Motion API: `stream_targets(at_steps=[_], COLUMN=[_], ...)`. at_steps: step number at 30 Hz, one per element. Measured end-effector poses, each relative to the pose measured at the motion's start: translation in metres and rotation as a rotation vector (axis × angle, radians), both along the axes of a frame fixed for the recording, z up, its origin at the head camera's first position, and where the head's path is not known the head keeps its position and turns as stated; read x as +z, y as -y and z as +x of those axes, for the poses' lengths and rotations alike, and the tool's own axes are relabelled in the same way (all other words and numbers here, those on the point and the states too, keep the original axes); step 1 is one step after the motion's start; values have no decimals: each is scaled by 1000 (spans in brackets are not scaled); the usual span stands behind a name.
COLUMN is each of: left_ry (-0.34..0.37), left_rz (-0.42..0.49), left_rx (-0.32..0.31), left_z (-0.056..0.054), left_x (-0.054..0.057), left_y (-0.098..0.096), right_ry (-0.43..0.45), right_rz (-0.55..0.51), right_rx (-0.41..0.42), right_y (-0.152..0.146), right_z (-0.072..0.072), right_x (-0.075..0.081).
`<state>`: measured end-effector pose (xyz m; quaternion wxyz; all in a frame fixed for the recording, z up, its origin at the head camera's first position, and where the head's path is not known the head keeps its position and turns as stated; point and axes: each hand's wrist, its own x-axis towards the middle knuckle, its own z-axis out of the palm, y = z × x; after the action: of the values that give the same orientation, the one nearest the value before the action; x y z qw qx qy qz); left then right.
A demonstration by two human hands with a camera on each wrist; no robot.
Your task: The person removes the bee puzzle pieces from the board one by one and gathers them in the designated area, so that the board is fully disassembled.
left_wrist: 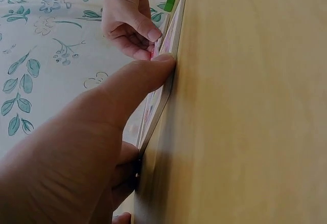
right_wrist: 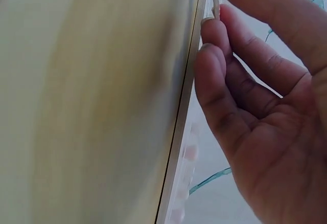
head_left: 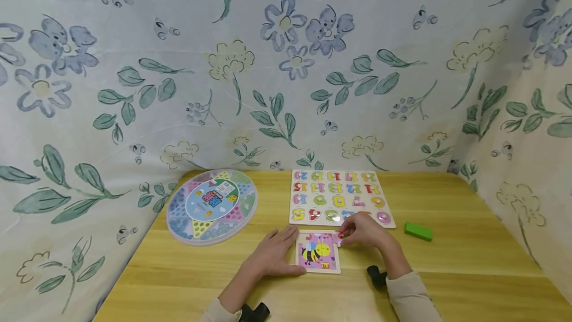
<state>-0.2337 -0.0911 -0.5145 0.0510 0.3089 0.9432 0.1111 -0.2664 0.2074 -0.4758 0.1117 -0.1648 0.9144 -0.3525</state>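
A square wooden jigsaw puzzle with a yellow and black bee (head_left: 318, 253) lies on the table in the head view. My left hand (head_left: 273, 256) holds it from the left, thumb at the near edge and fingers by the far left corner. The left wrist view shows that thumb (left_wrist: 138, 83) against the board's edge (left_wrist: 159, 106). A small pink puzzle piece with some red (head_left: 337, 239) is pinched between my right thumb and fingers at the puzzle's far right corner. My right hand (head_left: 364, 232) partly hides this piece. The right wrist view shows the piece's thin edge (right_wrist: 215, 6) between the fingertips.
Behind the puzzle lies a number board (head_left: 328, 193) with colourful numerals. A round game board (head_left: 246, 212) with a star pattern lies at the left. A green block (head_left: 418, 231) rests on the wooden table (head_left: 469, 252) at the right. Floral cloth (head_left: 286, 98) hangs behind.
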Motion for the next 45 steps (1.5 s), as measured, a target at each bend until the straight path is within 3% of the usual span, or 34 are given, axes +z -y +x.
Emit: stream_targets(at_steps=[8,17,32,45], left_ry=[-3,-4,-14,4], left_rz=[-13,-13,-12,3], left_rx=[-10,-14,-25,-31], left_z=[0,-2,-2,0], left_x=[-3,-1,-2,1], left_y=[0,0,1,2], right_ry=[11,-4,43,19], right_rz=[62,59,97,109], right_rx=[-36,-19,-86,-83], right_y=[-5,-8,-2,-1], right_z=[3,0,1,1], right_x=[0,0,-1,-1])
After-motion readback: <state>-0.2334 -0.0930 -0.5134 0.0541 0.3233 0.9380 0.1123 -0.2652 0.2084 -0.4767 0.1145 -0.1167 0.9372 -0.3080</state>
